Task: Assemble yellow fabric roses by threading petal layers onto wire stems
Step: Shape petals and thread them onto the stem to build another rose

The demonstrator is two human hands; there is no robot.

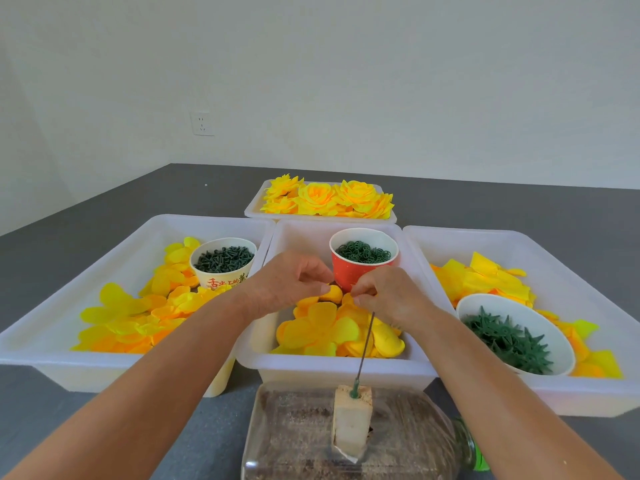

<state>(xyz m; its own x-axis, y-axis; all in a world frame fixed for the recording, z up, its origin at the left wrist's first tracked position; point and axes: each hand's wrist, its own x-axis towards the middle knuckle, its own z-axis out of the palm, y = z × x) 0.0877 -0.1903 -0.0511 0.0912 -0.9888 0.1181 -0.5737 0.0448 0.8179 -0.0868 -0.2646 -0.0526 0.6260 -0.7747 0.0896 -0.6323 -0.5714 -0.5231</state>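
Left hand (287, 284) pinches small soft yellow fabric petal piece (333, 293) at tip of thin grey wire stem (366, 344) standing in pale foam block (352, 420), right hand (384, 295) pinching wire top; petal likely light, floppy, best gripped near centre hole.

A big grey table (104, 216) is holding everything. Four white trays are sitting on it. The left tray (45, 355) and the right tray (588, 396) are lying on each side of the middle tray (346, 374), touching it. The back tray (320, 218) is sitting just behind the middle one. At the near edge, a clear plastic bottle (294, 434) is lying on its side, just in front of the middle tray.
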